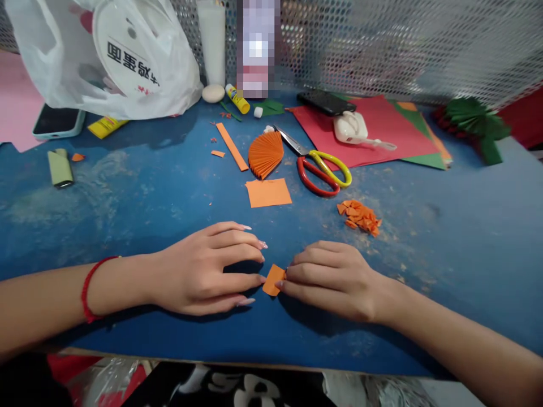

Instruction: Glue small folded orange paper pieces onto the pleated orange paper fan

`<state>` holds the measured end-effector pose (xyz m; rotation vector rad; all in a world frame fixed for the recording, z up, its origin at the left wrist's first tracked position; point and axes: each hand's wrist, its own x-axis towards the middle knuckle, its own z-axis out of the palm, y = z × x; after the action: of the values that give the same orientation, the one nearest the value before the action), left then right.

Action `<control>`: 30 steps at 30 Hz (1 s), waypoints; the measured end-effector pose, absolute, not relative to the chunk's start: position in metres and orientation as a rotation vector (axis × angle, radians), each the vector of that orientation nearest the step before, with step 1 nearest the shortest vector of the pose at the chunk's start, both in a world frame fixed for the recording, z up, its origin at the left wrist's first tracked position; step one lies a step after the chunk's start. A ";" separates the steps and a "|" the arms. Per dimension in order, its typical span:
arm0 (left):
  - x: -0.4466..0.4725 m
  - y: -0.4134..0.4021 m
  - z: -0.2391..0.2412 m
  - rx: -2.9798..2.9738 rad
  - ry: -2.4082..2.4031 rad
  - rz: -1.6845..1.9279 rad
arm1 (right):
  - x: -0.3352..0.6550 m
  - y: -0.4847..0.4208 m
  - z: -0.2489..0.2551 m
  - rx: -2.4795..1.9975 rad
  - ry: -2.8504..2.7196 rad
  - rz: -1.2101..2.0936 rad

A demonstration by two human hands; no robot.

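Observation:
A small piece of orange paper [272,281] lies on the blue table between my hands. My left hand [207,270] is palm down with its fingers spread, one fingertip touching the paper's left edge. My right hand [333,278] has its fingers drawn together at the paper's right side, a fingertip resting on top of it; its other fingertips are partly hidden. Beyond them lie a larger orange paper rectangle [270,193], a pleated orange paper fan [266,155] and an orange strip [231,147]. A pile of small folded orange pieces [360,217] sits beyond my right hand.
Scissors [324,172] with red and yellow handles lie past the paper. Farther back are a glue stick [238,100], a white plastic bag [110,62], red paper sheets [373,135] bearing a black phone [326,103] and a white case [350,128], and a green lighter [60,168].

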<state>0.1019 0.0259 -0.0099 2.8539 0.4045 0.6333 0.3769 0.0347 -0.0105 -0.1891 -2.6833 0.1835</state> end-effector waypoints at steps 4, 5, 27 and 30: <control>0.103 0.026 -0.011 2.863 0.354 0.612 | 0.378 0.038 -0.011 -0.226 -2.697 0.326; 0.103 0.026 -0.011 2.865 0.346 0.613 | 0.378 0.037 -0.011 -0.249 -2.694 0.356; 0.105 0.022 -0.014 3.002 0.293 0.723 | 0.364 0.017 -0.016 -0.950 -2.392 1.038; 0.104 0.022 -0.015 2.996 0.276 0.765 | 0.364 0.017 -0.015 -0.965 -2.381 1.041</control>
<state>0.1037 0.0219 -0.0150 2.9964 0.2761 0.7650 0.3638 0.0165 -0.0154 -0.9653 -2.3807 1.0414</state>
